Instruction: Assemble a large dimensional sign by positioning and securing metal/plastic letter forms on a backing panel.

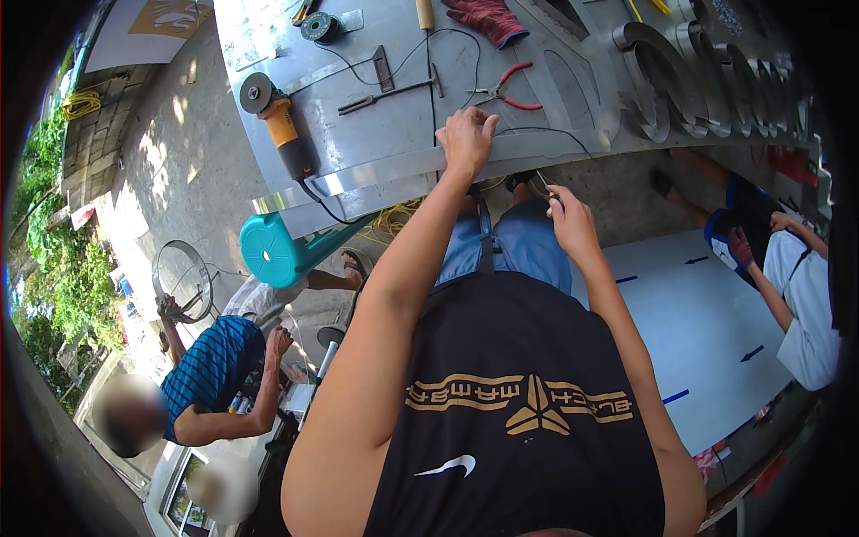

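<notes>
Over the near part of the metal-topped table [349, 134], my left hand [466, 141] has its fingers bent inward; what they hold, if anything, is hidden. A dark thin wire [546, 129] runs rightward from beside it. Just beyond lie red-handled pliers [510, 93] with their jaws toward that hand. My right hand [573, 222] is lower and to the right, in front of the table edge. It is closed round the dark handle of a slim pointed metal tool [542, 182], whose tip points up toward the table.
An orange angle grinder [281, 130] lies at the table's left, its cord hanging over the edge. A T-handled rod [389, 97], wire spool [320, 28] and red glove [490, 18] lie further back. Metal letter shells [667, 85] stand right. People work at both sides, near a teal stool [268, 251].
</notes>
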Tool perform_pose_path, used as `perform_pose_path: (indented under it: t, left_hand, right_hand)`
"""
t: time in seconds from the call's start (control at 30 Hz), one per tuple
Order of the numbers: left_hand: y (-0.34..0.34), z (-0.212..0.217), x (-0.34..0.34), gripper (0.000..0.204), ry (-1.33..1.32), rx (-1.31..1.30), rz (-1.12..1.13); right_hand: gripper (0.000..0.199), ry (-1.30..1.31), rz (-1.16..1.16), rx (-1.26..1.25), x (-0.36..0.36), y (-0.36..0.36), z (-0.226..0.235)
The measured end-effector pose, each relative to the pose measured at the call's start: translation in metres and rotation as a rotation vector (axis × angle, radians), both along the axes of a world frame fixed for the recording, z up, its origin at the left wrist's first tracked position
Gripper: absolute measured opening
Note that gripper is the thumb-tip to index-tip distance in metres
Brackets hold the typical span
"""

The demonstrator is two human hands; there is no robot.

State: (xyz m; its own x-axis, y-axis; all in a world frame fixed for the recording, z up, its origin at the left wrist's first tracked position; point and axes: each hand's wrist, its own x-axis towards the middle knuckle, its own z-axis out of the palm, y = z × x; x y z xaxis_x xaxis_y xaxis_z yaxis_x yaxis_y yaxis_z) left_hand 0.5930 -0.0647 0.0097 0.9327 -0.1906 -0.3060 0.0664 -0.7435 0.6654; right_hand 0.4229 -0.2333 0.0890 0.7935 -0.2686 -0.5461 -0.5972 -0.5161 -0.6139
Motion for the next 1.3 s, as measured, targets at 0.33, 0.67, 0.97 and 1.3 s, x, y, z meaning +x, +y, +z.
perform_pose_path:
  t: [0.33, 0.67, 0.97, 1.3]
  left_hand:
    - [0.136, -0.039, 0.073, 0.03, -0.106, 0.114, 0.543]
    - [0.099, -0.028, 0.125, 0.059, -0.088, 0.556, 0.338]
    - [0.115, -0.011, 0.146, 0.061, -0.023, 0.259, 0.491]
    - [0.195, 0.049, 0.133, 0.025, -0.066, -0.141, 0.664]
  right_hand:
    - [0.026, 0.061, 0.044, -0.015, -0.02, -0.017, 0.015]
    - [0.025, -0.017, 0.105, -0.03, -0.009, -0.006, 0.03]
    - [0.025, -0.002, 0.119, -0.06, -0.022, 0.0, 0.039]
    - [0.024, -0.113, 0.198, -0.104, -0.007, -0.006, 0.035]
